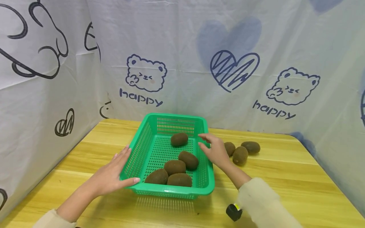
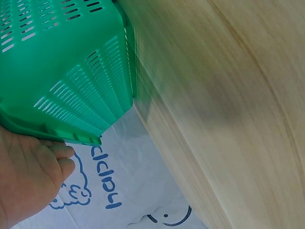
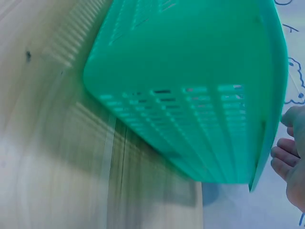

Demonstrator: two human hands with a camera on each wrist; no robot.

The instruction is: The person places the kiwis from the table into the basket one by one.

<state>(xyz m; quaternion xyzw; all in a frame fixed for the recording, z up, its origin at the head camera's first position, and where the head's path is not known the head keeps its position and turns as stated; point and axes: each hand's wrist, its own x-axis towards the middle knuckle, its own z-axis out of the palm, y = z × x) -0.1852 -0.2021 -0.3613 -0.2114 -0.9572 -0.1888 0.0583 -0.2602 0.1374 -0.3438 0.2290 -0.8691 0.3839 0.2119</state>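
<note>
A green plastic basket (image 1: 171, 189) with slotted walls stands on the wooden table, holding several brown kiwifruits (image 1: 175, 167). My left hand (image 1: 109, 175) lies along its left rim, fingers fairly straight and thumb at the near left corner. In the left wrist view the left palm (image 2: 28, 174) is against the outside of the rim. My right hand (image 1: 215, 150) is at the right rim, fingers and thumb spread apart and reaching over the inside, nothing between them. Three more kiwifruits (image 1: 240, 155) lie on the table right of the basket, one partly hidden behind the right hand.
The yellow wood-grain table (image 1: 288, 180) extends on both sides of the basket. Behind and beside it hang white curtains (image 1: 182, 88) printed with bears and hearts. A small black object (image 1: 233, 212) sits by the right sleeve.
</note>
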